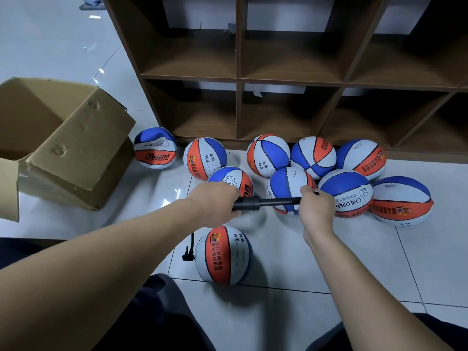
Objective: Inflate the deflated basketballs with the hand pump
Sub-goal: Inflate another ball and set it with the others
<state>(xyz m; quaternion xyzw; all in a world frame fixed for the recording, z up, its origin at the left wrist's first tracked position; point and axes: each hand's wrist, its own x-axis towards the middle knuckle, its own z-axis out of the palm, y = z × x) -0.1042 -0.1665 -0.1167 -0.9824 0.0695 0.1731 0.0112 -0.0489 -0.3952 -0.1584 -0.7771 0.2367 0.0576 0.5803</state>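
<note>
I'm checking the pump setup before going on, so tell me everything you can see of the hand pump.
The hand pump is black, plastic-looking, held level above the floor. The left hand grips its thicker barrel; the right hand grips the handle end, the thin rod drawn out between them. A thin black hose hangs down to the nearest ball, its tip at the ball's left side.

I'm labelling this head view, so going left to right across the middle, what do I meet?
cardboard box → left hand → pump → right hand → rightmost basketball
</note>
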